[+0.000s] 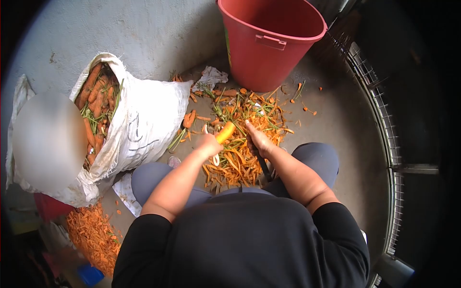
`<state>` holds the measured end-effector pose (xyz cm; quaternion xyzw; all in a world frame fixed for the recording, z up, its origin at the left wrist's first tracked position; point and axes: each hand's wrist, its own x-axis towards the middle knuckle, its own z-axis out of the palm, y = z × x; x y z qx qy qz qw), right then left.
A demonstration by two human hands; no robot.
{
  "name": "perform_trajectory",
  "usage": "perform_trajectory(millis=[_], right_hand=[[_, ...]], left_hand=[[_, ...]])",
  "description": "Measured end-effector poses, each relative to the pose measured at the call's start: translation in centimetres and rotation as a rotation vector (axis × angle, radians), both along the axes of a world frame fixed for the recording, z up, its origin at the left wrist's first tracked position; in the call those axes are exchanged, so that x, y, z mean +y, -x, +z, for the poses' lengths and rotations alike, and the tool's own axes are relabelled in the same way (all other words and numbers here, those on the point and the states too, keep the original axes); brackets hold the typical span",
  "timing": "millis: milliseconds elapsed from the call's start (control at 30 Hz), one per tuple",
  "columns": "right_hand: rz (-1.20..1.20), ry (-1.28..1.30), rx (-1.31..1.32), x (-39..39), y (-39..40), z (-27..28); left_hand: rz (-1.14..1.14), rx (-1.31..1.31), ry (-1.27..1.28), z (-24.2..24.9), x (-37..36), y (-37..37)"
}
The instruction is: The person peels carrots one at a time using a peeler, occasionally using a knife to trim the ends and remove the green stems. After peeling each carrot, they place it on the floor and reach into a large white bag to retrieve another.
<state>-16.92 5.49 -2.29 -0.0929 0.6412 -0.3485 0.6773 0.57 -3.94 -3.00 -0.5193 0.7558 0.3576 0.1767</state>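
My left hand [207, 145] is closed around a bright yellow-orange peeled carrot [225, 132], whose far end sticks out toward the right. Just right of it, my right hand [260, 139] is closed on a dark, long tool [263, 166] that points back toward my lap; its exact kind is hard to make out. The thumb lies along the top, and the other fingers are mostly hidden. Beneath both hands spreads a pile of carrot peelings [235, 165] mixed with green stalks. A white curved item [216, 160] shows beside my left hand.
A white sack [149, 113] full of unpeeled carrots [97, 93] lies open at left. The tall red bin [264, 60] stands ahead by the wall. More orange shreds [93, 235] are heaped at lower left. A metal grille [396, 201] runs along the right.
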Motion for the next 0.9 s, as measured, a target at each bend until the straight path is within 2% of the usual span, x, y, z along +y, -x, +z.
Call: perform_trajectory(millis=[33, 67, 100, 200, 233, 300, 367, 433, 500, 567, 633, 700, 733, 767, 800, 833, 900], right_hand=[[-0.048, -0.009, 0.008, -0.1, 0.2, -0.3], [-0.095, -0.021, 0.014, -0.2, 0.3, -0.7], [-0.141, -0.031, 0.020, -0.3, 0.4, -0.7], [-0.113, 0.008, 0.030, -0.5, 0.6, -1.4], [-0.105, 0.024, 0.030, -0.7, 0.8, -1.6], [-0.101, 0.006, -0.004, -0.6, 0.7, -0.6], [-0.102, 0.002, -0.043, -0.6, 0.6, -0.2], [-0.135, -0.057, -0.056, -0.7, 0.5, 1.4], [-0.076, -0.040, -0.013, -0.5, 0.6, 1.9], [0.003, 0.061, 0.048, 0.0, 0.9, 3.0], [0.186, 0.209, 0.300, 0.8, 2.1, 4.4], [0.317, 0.236, 0.731, 2.4, 2.5, 8.7], [0.271, 0.321, 1.025, 4.0, 3.2, 8.6], [0.295, 0.281, 1.284, 5.5, 3.2, 10.8], [0.264, 0.143, 1.345, 6.7, 2.7, 13.8], [0.211, 0.119, 1.490, 8.3, 2.7, 14.9], [0.202, 0.007, 1.581, 11.5, 4.0, 15.7]], left_hand=[[0.039, 0.051, -0.112, 1.7, -1.3, 0.5], [0.226, 0.193, -0.268, 3.5, -2.7, 1.6], [0.250, 0.345, -0.321, 4.7, -4.9, 3.0], [0.281, 0.968, -0.731, 15.5, -10.3, 8.5], [0.138, 1.156, -0.770, 18.3, -12.4, 10.2], [0.166, 1.282, -0.492, 25.5, -10.9, 11.4], [0.104, 1.212, -0.125, 28.2, -8.9, 11.3], [-0.030, 1.112, 0.148, 26.2, -8.1, 10.1], [-0.097, 0.869, 0.583, 22.9, -8.0, 7.2], [0.003, 0.854, 0.646, 18.7, -9.2, 3.2], [-0.045, 0.963, 0.769, 17.1, -10.8, -2.2], [0.088, 0.584, 1.073, 15.9, -13.3, -8.4], [0.218, 0.460, 1.052, 17.2, -13.9, -10.9], [0.344, 0.336, 1.025, 18.4, -14.5, -13.6], [0.395, 0.164, 1.090, 17.0, -16.5, -17.5], [0.441, -0.011, 1.146, 15.5, -18.3, -21.3], [0.501, -0.486, 0.755, 16.7, -18.4, -25.5]])
